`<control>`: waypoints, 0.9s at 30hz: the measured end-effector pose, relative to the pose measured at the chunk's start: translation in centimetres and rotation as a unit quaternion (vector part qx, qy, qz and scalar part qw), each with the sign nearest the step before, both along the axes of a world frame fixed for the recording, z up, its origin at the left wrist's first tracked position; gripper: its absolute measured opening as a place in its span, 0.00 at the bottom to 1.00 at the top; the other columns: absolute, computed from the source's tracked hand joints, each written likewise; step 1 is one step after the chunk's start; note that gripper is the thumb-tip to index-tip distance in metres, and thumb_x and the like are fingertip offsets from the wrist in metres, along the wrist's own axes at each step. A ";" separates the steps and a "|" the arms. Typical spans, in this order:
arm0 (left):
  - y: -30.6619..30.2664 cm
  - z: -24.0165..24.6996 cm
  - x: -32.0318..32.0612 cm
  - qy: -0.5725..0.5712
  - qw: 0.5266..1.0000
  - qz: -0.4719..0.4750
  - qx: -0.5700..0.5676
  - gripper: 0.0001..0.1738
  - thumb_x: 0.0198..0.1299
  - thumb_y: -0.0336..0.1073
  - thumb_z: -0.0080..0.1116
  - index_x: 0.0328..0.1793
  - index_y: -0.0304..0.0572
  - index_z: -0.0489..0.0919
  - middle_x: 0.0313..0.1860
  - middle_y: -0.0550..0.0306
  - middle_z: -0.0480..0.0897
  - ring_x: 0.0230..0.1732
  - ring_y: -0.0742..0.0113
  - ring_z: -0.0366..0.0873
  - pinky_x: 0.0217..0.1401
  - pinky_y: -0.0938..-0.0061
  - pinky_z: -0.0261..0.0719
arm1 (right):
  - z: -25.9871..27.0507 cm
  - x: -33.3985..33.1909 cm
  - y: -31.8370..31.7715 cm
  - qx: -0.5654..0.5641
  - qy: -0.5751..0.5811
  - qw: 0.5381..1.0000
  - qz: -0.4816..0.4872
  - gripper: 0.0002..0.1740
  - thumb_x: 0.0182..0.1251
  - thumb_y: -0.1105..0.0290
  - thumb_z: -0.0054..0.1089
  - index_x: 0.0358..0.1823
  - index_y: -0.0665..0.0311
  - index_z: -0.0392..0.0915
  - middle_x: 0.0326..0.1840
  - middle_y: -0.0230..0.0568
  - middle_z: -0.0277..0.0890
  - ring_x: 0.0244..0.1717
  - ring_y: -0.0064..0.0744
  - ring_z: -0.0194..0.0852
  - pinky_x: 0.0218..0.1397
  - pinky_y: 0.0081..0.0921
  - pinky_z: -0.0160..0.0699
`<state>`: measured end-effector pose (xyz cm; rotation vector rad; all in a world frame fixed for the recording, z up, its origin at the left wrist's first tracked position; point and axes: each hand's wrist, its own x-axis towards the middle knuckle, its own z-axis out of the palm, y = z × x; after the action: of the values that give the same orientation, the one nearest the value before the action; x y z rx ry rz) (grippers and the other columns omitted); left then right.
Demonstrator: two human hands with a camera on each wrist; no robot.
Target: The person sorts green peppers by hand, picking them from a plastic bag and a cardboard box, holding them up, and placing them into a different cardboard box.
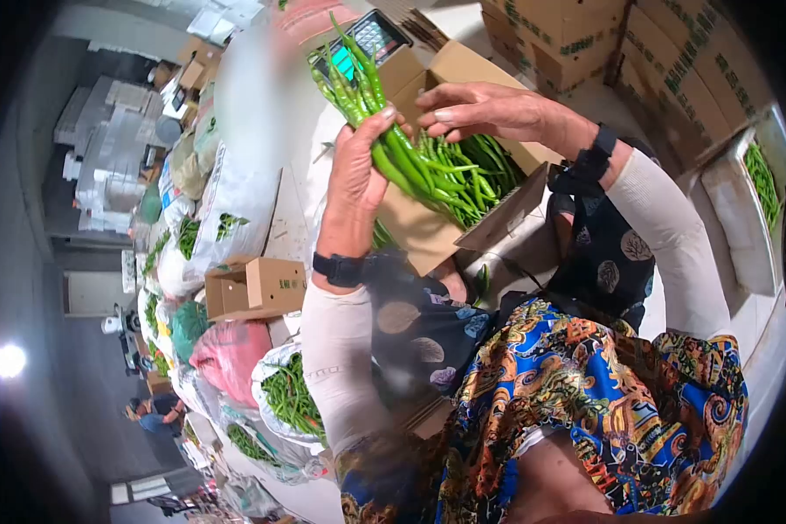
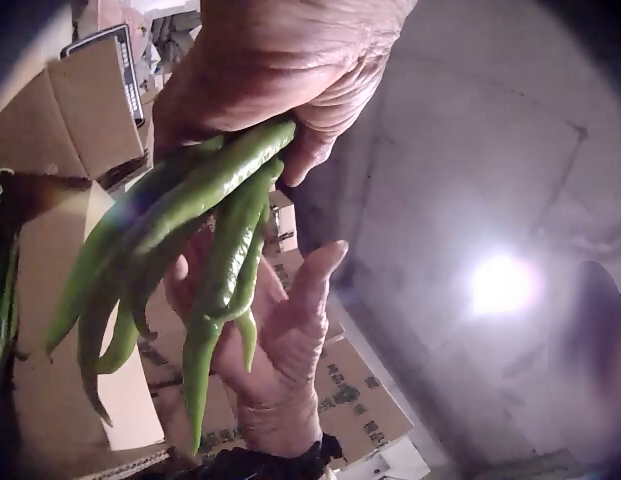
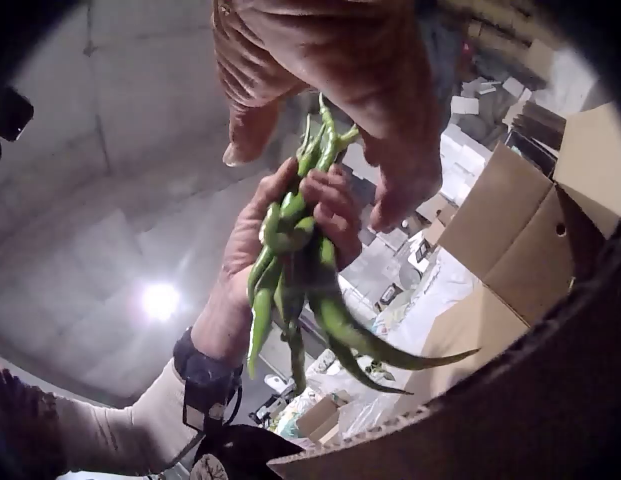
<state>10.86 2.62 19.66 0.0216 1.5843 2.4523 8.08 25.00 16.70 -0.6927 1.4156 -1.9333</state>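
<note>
A bunch of long green chili peppers [image 1: 393,157] is gripped by the left hand [image 1: 358,170], thumb across it, above an open cardboard box [image 1: 419,231] holding more green peppers [image 1: 472,175]. Beside the bunch, the right hand [image 1: 489,112] has its fingers loosely bent and apart from the thumb. In the left wrist view the pepper ends [image 2: 205,235] hang below the left hand [image 2: 280,70], with the right hand [image 2: 280,340] behind them. The right wrist view shows the right hand [image 3: 330,80] spread around the bunch's upper end, a gap between thumb and fingers.
A scale with a lit display [image 1: 367,44] stands behind the box. Stacked cartons [image 1: 576,39] are beyond it, and a white foam box of peppers [image 1: 742,210] is at the right. A small carton [image 1: 258,288] and sacks of peppers [image 1: 293,393] lie to the left.
</note>
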 end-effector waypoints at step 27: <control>2.7 -1.1 -1.0 0.057 0.984 0.001 -0.169 0.21 0.66 0.44 0.55 0.53 0.30 0.76 0.30 0.60 0.81 0.28 0.76 0.76 0.30 0.85 0.72 | -2.1 -0.3 -1.1 -0.111 -0.101 0.988 -0.031 0.16 0.60 0.65 0.65 0.47 0.63 0.74 0.34 0.35 0.76 0.35 0.23 0.75 0.42 0.21 0.76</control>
<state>9.82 5.34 18.59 0.1049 2.0310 2.1845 7.78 23.90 14.57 -0.5389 1.1224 -2.1645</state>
